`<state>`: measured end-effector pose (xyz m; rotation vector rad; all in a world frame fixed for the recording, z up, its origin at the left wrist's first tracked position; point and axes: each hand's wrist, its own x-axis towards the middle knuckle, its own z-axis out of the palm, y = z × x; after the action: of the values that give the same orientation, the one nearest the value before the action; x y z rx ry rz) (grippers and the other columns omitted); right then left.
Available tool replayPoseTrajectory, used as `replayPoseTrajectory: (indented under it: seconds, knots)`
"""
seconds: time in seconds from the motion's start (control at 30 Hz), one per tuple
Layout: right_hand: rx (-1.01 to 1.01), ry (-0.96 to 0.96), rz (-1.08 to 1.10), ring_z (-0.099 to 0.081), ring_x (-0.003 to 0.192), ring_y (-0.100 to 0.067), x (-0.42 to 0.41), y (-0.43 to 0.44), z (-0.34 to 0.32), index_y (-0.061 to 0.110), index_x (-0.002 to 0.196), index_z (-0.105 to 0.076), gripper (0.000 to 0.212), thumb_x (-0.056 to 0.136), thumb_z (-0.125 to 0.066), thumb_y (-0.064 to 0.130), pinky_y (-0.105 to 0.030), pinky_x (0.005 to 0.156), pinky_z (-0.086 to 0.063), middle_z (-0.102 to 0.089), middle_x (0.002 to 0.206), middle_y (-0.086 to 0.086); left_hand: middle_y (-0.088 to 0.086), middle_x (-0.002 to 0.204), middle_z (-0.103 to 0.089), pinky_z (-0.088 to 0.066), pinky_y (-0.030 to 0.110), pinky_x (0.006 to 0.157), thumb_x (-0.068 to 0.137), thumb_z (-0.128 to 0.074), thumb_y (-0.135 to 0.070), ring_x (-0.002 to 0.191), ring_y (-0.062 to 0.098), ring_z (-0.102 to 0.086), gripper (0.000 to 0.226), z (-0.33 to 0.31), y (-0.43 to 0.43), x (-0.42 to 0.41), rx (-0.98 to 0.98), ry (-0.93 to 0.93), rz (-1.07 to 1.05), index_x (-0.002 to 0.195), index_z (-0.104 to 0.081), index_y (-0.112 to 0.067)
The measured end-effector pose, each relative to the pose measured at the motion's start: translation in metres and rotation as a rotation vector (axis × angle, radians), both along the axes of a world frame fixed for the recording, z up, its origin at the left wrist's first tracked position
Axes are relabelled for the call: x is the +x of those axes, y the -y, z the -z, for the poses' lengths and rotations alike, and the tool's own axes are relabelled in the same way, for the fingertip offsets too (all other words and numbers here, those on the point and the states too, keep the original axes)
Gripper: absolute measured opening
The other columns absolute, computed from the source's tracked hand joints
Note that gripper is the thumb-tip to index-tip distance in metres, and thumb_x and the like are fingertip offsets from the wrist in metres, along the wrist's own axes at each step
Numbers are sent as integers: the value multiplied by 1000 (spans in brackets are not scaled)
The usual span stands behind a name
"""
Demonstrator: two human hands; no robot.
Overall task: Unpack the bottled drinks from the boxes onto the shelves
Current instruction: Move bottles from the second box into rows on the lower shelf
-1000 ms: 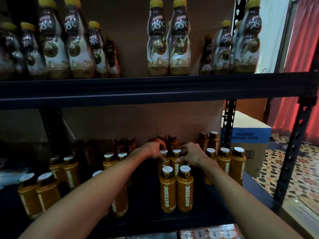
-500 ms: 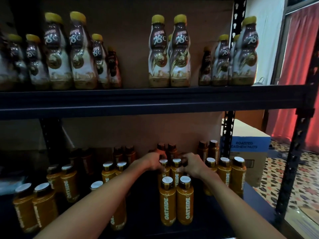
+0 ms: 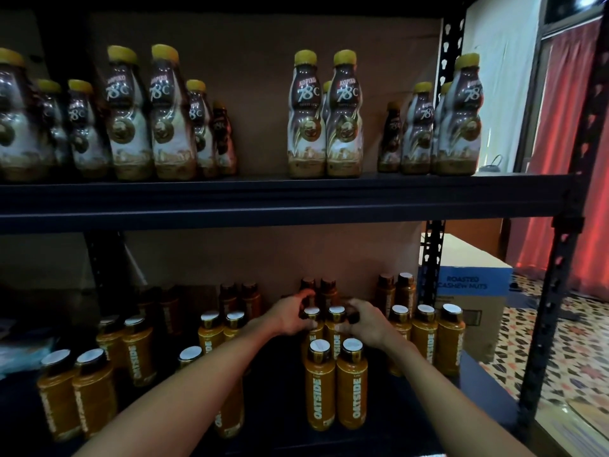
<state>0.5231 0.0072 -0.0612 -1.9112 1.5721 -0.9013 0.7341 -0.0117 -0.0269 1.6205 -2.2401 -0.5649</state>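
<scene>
Several amber Oatside bottles with white caps stand in pairs on the dark lower shelf [image 3: 280,390]. Both arms reach in over that shelf. My left hand [image 3: 288,316] curls round the left bottle [image 3: 311,314] of the middle pair, with the thumb in front and the fingers behind. My right hand [image 3: 367,319] grips the right bottle [image 3: 336,312] of that pair. Just in front of this pair stands another pair [image 3: 336,390], untouched. Both held bottles are upright on the shelf.
Several brown Kopiko 78°C bottles [image 3: 308,120] with yellow caps line the upper shelf [image 3: 263,199]. A cardboard box marked roasted cashew nuts [image 3: 471,285] sits on the patterned floor right of the rack's black upright [image 3: 553,291]. Red curtains hang at far right.
My head has tilted upward, so the shelves sit lower in view. Both hands stay on the same middle pair of bottles with almost no movement.
</scene>
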Motion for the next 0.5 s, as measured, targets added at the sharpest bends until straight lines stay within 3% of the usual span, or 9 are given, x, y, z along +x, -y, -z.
replayPoseTrajectory:
  seconds: [0.13, 0.23, 0.37, 0.5]
  knots:
    - [-19, 75, 45, -69, 89, -13, -1, -6, -5, 18, 117, -59, 45, 81, -84, 30, -30, 80, -57, -71, 103, 2, 8, 143, -53, -45, 42, 107, 94, -63, -43, 131, 27, -52, 78, -15, -5, -6, -47, -22, -43, 156, -18, -31]
    - [-40, 101, 62, -69, 66, -8, -2, -13, -14, 15, 115, -59, 34, 88, -78, 24, -20, 60, -53, -72, 96, -4, 8, 142, -56, -46, 39, 105, 97, -57, -45, 128, 26, -54, 73, -29, -11, -14, -104, -5, -47, 156, -20, -27]
    - [-98, 121, 90, -70, 63, -10, -5, -21, -28, 14, 114, -57, 28, 92, -74, 19, -16, 54, -51, -70, 104, -6, 8, 138, -59, -48, 37, 102, 99, -54, -43, 124, 25, -58, 65, -42, -19, -27, -166, 12, -10, 154, -28, -24]
    - [-120, 101, 76, -73, 60, -14, -8, -32, -36, 19, 117, -56, 28, 94, -71, 17, -24, 57, -56, -70, 105, -2, 6, 126, -65, -50, 36, 98, 96, -62, -35, 115, 23, -62, 45, -47, -31, -41, -207, -17, 70, 136, -52, -19]
